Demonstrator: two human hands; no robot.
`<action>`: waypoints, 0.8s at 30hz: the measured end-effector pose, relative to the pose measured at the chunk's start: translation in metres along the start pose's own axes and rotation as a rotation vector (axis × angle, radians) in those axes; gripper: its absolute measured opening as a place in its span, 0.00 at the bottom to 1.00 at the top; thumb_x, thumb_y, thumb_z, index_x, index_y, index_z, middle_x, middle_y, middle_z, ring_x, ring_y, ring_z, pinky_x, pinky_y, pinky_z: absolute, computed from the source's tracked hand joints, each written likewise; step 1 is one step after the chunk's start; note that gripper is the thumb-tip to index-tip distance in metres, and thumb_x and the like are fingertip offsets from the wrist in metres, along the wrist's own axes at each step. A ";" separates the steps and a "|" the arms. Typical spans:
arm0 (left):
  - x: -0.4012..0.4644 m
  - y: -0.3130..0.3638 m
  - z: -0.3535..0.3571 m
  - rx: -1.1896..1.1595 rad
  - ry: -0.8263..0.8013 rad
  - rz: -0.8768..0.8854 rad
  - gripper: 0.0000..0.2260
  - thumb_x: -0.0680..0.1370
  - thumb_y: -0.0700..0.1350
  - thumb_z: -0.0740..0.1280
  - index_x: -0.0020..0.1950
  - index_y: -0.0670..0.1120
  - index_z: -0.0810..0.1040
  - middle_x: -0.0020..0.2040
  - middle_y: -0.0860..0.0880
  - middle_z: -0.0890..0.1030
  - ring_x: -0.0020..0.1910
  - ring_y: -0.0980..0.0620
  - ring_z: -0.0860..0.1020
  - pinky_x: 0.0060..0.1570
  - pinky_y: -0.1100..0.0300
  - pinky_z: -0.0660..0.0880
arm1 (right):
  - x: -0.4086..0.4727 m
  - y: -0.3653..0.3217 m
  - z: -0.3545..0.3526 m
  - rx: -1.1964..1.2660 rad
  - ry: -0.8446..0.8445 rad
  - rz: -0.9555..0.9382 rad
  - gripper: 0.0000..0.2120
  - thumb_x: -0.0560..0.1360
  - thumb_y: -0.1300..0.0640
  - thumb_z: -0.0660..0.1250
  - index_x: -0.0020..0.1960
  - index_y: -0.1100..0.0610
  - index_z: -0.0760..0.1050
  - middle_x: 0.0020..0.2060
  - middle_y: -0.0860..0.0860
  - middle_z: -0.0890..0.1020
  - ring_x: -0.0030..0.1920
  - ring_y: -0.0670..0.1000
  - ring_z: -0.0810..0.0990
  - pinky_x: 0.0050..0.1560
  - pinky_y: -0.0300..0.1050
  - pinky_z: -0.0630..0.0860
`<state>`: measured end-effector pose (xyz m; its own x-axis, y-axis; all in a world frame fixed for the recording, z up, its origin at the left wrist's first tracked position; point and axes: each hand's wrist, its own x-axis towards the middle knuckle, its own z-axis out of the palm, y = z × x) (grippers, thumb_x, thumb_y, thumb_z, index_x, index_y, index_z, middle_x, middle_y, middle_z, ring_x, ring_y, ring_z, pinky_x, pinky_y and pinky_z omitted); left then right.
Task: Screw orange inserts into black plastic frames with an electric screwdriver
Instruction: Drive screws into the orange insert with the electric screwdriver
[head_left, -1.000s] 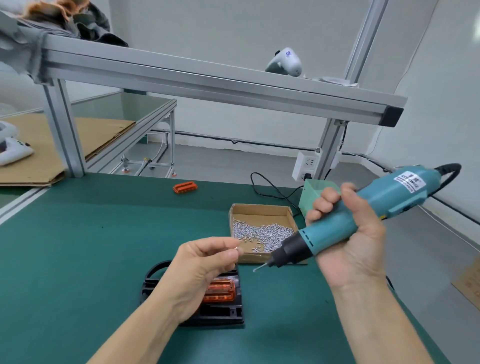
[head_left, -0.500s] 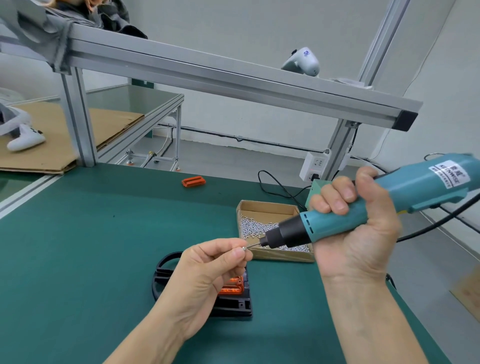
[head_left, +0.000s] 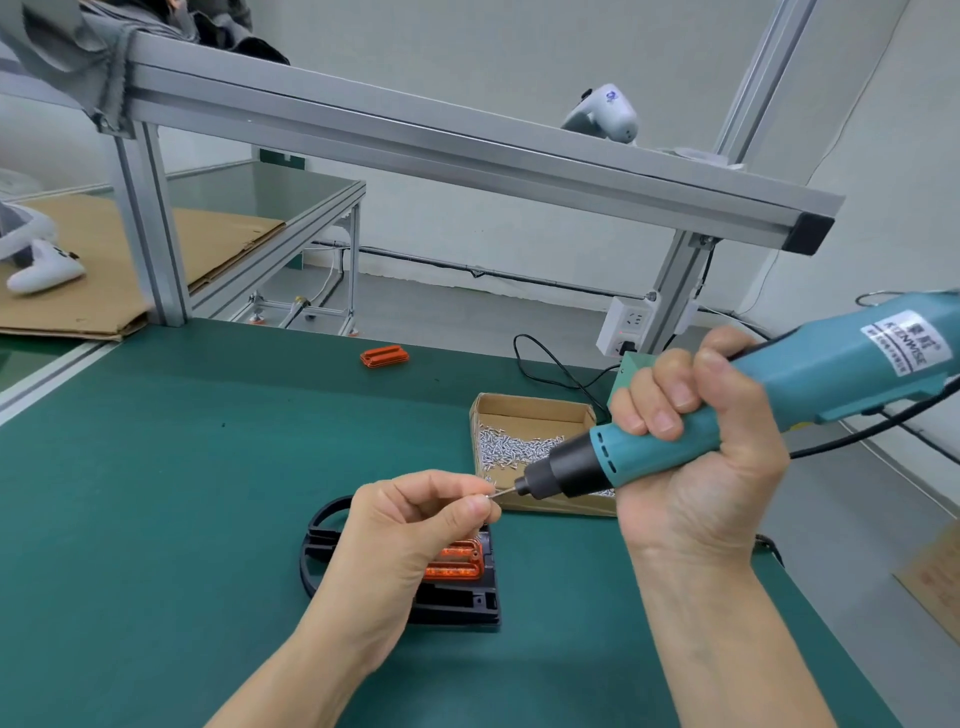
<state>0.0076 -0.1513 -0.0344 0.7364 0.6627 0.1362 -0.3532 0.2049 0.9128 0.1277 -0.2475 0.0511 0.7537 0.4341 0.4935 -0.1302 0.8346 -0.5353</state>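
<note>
Fingertips of the left hand (head_left: 410, 525) pinched a tiny, slippery screw (head_left: 489, 496); the right hand (head_left: 691, 462) gripped the rigid electric screwdriver (head_left: 727, 415) mid-barrel.

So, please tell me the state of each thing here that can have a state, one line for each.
Left hand: raised above the frame, fingers pinching a small screw at the bit tip.
Right hand: gripping the electric screwdriver, tilted down to the left, off the work.
Black frame: flat on the green mat, orange insert seated inside.
Spare orange insert: lying loose, far side.
Cardboard box: open, holding screws.
</note>
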 end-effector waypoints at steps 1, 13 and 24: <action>0.000 0.001 -0.001 0.009 -0.004 0.004 0.11 0.60 0.48 0.75 0.39 0.44 0.86 0.36 0.44 0.84 0.34 0.55 0.80 0.39 0.67 0.76 | 0.000 0.001 0.000 0.010 0.006 -0.001 0.07 0.71 0.63 0.59 0.40 0.51 0.70 0.26 0.45 0.66 0.23 0.43 0.65 0.26 0.36 0.66; 0.006 0.003 -0.013 0.097 -0.066 -0.055 0.11 0.60 0.48 0.75 0.39 0.45 0.85 0.36 0.44 0.84 0.35 0.53 0.80 0.38 0.65 0.76 | -0.005 0.017 -0.010 0.059 0.135 0.005 0.07 0.69 0.62 0.61 0.37 0.50 0.71 0.25 0.45 0.65 0.22 0.43 0.64 0.25 0.36 0.65; 0.009 -0.003 -0.016 0.129 -0.004 0.000 0.12 0.59 0.50 0.76 0.40 0.49 0.86 0.39 0.44 0.85 0.39 0.52 0.82 0.41 0.64 0.78 | -0.003 0.028 -0.017 0.085 0.268 0.016 0.06 0.68 0.60 0.61 0.37 0.50 0.69 0.25 0.45 0.66 0.22 0.43 0.64 0.25 0.36 0.65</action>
<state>0.0060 -0.1344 -0.0416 0.7389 0.6596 0.1377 -0.2761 0.1100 0.9548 0.1331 -0.2313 0.0235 0.8932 0.3519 0.2799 -0.1889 0.8586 -0.4766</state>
